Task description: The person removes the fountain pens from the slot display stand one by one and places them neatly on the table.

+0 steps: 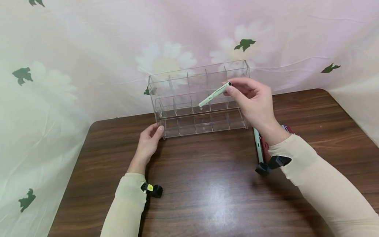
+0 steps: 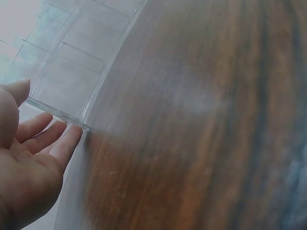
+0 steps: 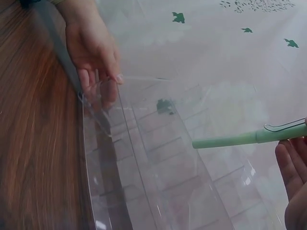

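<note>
My right hand (image 1: pixel 255 101) pinches a mint green pen (image 1: pixel 214 94) with a wire clip near one end, between thumb and fingers. It holds the pen tilted in the air before the upper part of a clear acrylic pen stand (image 1: pixel 203 133). In the right wrist view the pen (image 3: pixel 230 142) points left, its plain end apart from the stand. My left hand (image 1: pixel 148 143) grips the stand's lower left edge, thumb on one side and fingers on the other. The left wrist view shows these fingers (image 2: pixel 67 143) touching the clear edge.
On the brown wooden table (image 1: pixel 201 191), partly hidden by my right wrist, lie another mint green pen (image 1: pixel 258 145) and a dark red item (image 1: pixel 265 150). A bit of blue and red shows beyond the wrist. Behind the stand hangs a flowered cloth (image 1: pixel 112 46).
</note>
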Available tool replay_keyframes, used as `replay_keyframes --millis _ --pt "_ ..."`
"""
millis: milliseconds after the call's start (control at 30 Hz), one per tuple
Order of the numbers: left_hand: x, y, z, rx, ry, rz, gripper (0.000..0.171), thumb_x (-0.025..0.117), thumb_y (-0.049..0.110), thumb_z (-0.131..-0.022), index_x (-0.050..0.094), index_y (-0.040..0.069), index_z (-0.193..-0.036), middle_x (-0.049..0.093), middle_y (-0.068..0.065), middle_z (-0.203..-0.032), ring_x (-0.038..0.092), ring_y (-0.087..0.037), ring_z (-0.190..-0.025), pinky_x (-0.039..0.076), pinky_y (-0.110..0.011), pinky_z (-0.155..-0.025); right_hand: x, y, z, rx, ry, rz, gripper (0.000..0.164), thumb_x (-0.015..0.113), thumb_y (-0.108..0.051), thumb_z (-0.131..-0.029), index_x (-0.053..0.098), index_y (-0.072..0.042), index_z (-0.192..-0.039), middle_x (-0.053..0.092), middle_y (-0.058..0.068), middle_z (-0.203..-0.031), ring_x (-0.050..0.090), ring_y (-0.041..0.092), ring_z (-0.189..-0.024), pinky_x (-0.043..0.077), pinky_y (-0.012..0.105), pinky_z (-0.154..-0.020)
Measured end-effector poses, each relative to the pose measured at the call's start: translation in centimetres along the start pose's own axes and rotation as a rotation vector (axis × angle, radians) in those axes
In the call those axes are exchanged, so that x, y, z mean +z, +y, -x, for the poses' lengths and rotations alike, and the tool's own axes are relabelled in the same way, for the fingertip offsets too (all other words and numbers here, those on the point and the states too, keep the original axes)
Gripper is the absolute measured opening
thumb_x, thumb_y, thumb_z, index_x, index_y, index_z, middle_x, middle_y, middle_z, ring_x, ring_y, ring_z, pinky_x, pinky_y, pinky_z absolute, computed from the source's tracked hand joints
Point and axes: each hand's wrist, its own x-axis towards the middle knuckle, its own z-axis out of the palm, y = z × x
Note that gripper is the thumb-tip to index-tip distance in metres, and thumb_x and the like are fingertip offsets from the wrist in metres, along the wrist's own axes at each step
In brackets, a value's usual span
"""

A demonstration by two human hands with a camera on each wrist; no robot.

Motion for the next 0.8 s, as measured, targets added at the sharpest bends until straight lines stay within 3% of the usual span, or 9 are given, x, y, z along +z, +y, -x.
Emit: replay_keyframes --millis 400,800 --pt "0.1 0.0 0.0 0.001 -0.009 0.021 0.059 0.058 0.036 -0.113 0.049 -0.001 -0.158 0.057 -0.025 -0.154 0.06 -0.04 -0.14 0.048 -0.053 -0.121 -2.3 -0.7 0.9 -0.003 0.045 -0.067 0.024 0.074 0.006 -0.097 0.071 0.02 -0.117 0.084 0.002 -0.101 0.08 0.015 -0.084 0.066 0.027 -0.083" --pt "0.1 0.0 0.1 0.012 -0.01 0.011 0.059 0.057 0.036 -0.114 0.048 -0.002 -0.158 0.057 -0.026 -0.154 0.059 -0.041 -0.141 0.047 -0.055 -0.122 -5.2 -0.8 2.0 0.022 0.119 -0.015 0.02 0.078 0.002 -0.096 0.078 0.011 -0.113 0.084 0.003 -0.098 0.079 0.012 -0.083 0.063 0.022 -0.083"
